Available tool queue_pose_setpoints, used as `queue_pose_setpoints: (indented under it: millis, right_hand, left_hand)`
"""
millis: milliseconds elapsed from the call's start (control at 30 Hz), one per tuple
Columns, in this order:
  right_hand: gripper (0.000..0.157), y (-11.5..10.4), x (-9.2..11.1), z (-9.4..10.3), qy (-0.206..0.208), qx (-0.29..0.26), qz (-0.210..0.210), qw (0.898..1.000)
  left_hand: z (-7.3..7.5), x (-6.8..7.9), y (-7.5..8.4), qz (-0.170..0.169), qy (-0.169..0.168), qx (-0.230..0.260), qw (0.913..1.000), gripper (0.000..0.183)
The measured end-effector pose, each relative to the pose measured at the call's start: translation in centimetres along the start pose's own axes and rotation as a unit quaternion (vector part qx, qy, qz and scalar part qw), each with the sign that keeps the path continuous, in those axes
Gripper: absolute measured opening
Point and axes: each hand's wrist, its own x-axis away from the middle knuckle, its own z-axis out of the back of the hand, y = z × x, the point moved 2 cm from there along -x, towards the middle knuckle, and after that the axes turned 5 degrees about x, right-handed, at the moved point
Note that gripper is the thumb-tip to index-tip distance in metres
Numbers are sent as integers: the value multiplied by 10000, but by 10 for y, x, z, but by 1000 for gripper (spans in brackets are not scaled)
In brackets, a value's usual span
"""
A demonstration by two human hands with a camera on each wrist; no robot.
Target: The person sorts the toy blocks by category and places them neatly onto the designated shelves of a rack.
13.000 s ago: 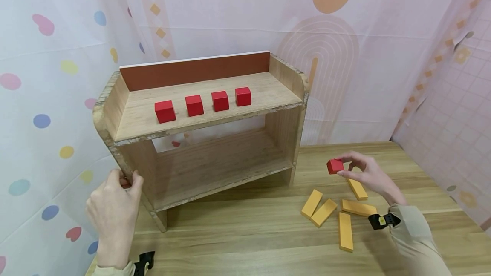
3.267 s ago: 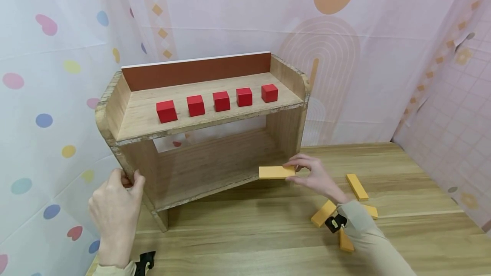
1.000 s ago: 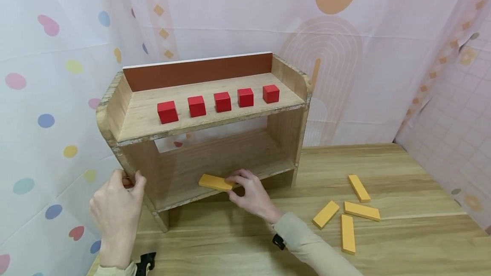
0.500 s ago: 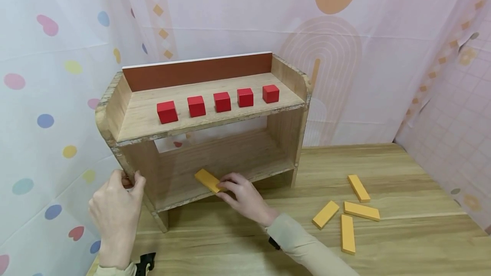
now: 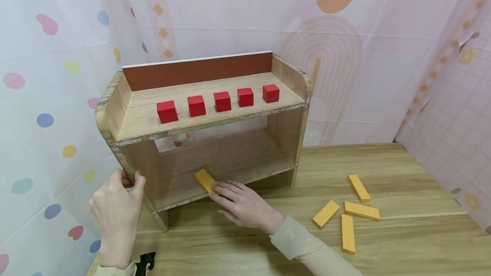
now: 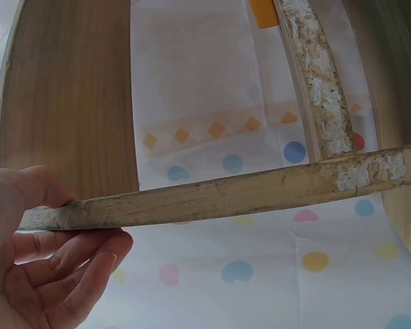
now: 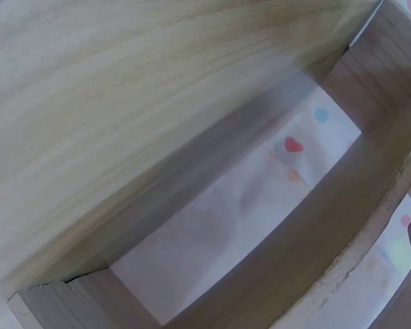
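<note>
The person's left hand (image 5: 116,213) pinches the side edge of a wooden rack (image 5: 118,107). The right hand (image 5: 242,206), fingers stretched out, touches the near end of a yellow block (image 5: 204,179) lying aslant on the lower shelf (image 5: 249,156). Above, five red cubes (image 5: 222,102) stand in a row; four other yellow blocks (image 5: 361,211) lie on the table (image 5: 287,242).

No legible txt (any view).

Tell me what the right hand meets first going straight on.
The right hand would first meet the yellow block it seems to touch; beyond that, probably the shelf's left panel, though depth is unclear.
</note>
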Motion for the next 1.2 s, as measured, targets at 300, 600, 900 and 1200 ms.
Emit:
queue_pose_setpoints:
  millis: [300, 600, 900, 1200]
  right_hand:
    - [48, -3, -8, -3, -249, -247, -152, 9993]
    - [52, -12, -26, -5, -736, -344, -311, 9962]
    - [55, -23, -43, -9, -1034, -302, -386, 9934]
    - [53, -32, -55, -13, -1109, -172, -520, 9923]
  left_hand:
    - [0, 0, 0, 46, -43, 5, 10000, 23]
    - [0, 0, 1, 67, -51, 4, 10000, 21]
    - [-1, 0, 1, 68, -47, -11, 10000, 22]
    - [-1, 1, 0, 64, -60, -17, 10000, 22]
